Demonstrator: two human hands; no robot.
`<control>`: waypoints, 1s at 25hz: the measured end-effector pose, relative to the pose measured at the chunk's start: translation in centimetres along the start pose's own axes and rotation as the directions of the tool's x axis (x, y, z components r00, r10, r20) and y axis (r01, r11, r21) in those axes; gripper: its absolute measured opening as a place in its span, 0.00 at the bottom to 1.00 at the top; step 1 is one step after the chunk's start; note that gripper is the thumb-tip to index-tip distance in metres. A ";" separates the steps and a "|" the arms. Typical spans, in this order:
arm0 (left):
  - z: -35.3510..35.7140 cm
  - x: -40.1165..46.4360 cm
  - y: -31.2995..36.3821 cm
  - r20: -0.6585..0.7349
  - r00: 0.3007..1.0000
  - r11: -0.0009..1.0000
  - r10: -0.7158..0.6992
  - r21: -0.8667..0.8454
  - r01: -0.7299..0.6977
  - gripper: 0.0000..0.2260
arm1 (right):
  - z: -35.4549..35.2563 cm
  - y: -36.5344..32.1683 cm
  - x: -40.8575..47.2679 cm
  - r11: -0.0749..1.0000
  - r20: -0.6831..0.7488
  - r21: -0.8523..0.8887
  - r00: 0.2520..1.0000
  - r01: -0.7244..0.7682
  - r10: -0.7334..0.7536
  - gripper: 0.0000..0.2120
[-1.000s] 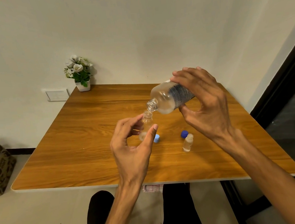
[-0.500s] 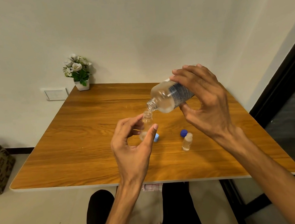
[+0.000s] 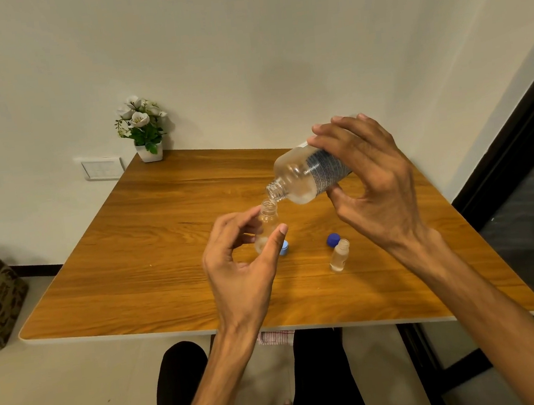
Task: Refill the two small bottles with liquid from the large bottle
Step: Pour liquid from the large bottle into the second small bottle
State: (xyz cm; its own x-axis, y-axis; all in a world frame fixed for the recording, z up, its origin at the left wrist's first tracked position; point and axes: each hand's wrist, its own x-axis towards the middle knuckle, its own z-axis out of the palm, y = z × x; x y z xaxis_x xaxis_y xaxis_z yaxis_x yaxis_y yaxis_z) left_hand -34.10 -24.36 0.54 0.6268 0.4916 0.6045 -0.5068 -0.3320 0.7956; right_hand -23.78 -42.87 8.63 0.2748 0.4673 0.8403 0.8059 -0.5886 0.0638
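The left hand (image 3: 243,268) pinches a small open bottle (image 3: 267,225) above the table (image 3: 151,248). The right hand (image 3: 373,183) grips the large bottle (image 3: 305,173), tilted, mouth just over it. The second small bottle (image 3: 340,255) stands to the right, near a blue cap (image 3: 333,239).

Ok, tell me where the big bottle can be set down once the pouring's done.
The table's left half, from the flower pot to the near edge, is bare. It is crowded around the standing small bottle, dark blue cap and light blue cap.
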 end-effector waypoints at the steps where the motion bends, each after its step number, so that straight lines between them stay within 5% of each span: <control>1: 0.0 0.0 0.1 -0.003 1.000 1.000 -0.004 -0.004 0.004 0.17 | 0.0 0.0 0.0 1.000 -0.001 -0.001 1.000 0.002 -0.002 0.26; 25: 0.1 -0.3 -0.4 -0.012 1.000 1.000 -0.027 -0.010 0.027 0.17 | -0.4 0.4 0.9 1.000 0.000 -0.007 1.000 0.028 -0.028 0.29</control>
State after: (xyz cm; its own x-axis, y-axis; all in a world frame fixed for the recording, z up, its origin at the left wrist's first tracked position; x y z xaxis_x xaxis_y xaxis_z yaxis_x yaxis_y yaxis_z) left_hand -34.06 -24.43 0.07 0.6332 0.5103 0.5820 -0.4956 -0.3103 0.8113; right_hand -23.38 -42.98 9.62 0.2520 0.4838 0.8381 0.8094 -0.5801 0.0915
